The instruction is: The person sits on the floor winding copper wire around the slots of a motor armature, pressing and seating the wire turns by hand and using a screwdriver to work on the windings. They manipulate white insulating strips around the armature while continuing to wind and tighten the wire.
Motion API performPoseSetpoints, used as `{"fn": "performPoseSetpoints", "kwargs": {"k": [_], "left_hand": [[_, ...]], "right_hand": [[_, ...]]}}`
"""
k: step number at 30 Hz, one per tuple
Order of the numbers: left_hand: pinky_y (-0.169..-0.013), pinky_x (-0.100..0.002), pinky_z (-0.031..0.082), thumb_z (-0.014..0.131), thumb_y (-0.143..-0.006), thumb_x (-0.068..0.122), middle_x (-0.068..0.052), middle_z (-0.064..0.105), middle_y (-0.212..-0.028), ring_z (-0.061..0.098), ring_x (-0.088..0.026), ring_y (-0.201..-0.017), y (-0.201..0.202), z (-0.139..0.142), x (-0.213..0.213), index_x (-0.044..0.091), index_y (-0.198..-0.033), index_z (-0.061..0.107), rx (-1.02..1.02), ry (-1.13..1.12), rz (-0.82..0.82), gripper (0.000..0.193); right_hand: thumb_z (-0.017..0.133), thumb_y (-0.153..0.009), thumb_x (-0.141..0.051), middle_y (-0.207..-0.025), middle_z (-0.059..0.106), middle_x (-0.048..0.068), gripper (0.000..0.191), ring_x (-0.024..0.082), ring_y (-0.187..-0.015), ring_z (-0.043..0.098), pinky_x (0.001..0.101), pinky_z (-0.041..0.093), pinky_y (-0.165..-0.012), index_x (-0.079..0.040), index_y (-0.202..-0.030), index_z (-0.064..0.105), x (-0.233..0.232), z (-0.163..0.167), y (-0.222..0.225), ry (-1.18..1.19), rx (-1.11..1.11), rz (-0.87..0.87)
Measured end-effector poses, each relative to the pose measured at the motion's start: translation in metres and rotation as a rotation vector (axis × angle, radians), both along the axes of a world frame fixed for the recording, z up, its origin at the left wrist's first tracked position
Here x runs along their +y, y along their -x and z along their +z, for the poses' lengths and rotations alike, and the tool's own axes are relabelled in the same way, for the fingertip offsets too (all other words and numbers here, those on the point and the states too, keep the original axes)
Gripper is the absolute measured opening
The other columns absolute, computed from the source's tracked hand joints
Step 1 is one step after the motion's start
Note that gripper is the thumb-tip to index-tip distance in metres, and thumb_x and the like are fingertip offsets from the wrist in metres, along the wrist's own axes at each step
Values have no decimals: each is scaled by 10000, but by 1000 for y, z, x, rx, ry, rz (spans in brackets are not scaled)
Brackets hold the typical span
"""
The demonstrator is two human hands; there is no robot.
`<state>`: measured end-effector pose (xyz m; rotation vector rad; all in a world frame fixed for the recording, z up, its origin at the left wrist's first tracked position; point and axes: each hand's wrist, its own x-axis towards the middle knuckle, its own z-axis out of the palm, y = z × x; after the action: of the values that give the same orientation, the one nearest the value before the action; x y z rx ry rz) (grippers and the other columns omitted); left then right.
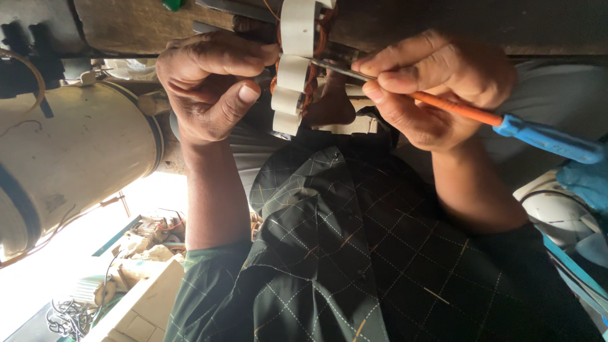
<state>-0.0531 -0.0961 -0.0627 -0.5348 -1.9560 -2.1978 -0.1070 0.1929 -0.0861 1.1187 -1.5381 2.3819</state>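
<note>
A motor winding (294, 69) of copper wire wrapped in white tape segments sits at the top centre, against a dark wooden bench (133, 25). My left hand (206, 85) pinches the winding's left side, thumb pointing toward the white segments. My right hand (434, 85) grips a screwdriver (506, 123) with an orange shank and a blue handle. Its metal tip (332, 65) lies across the winding at the tape. Both forearms come up from a dark green checked shirt (354, 253).
A large cream cylinder (76, 152) with dark bands fills the left side. A white rounded casing (557, 215) and a blue cloth (586, 180) lie at the right. A pale box (142, 310) and tangled wire (66, 316) sit at the bottom left.
</note>
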Motion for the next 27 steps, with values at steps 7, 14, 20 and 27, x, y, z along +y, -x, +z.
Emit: {"fn": "performPoseSetpoints", "kwargs": {"k": [7, 14, 20, 27], "left_hand": [[-942, -301, 618, 820, -952, 108, -166, 756, -1096, 762, -213, -1015, -2, 2, 0, -11, -1056, 731, -22, 2, -1, 181], [-903, -303, 634, 814, -939, 88, -161, 761, -1079, 774, -218, -985, 1, 3, 0, 0, -1025, 737, 18, 4, 5, 146], [-917, -305, 627, 806, -940, 64, -166, 761, -1090, 772, -217, -999, 1, 4, 4, 2, -1033, 742, 18, 7, 7, 129], [-923, -308, 631, 773, -949, 31, -160, 757, -1105, 769, -211, -1009, 2, 9, 6, -3, -1060, 736, 56, -56, -7, 121]], "right_hand": [[742, -889, 36, -955, 733, 247, 101, 149, -730, 738, 259, 586, -619, 35, -953, 664, -2, 6, 9, -50, 140, 22], [717, -977, 54, -953, 705, 214, 123, 236, -828, 771, 333, 632, -724, 38, -1001, 598, -19, 4, -6, -91, 55, -141], [704, -978, 43, -949, 714, 193, 145, 207, -821, 759, 304, 663, -698, 5, -969, 564, -22, 20, -24, -119, -197, -210], [715, -1043, 53, -1033, 702, 178, 156, 181, -844, 742, 315, 676, -791, -10, -1041, 572, -22, 37, -27, -159, -268, -159]]}}
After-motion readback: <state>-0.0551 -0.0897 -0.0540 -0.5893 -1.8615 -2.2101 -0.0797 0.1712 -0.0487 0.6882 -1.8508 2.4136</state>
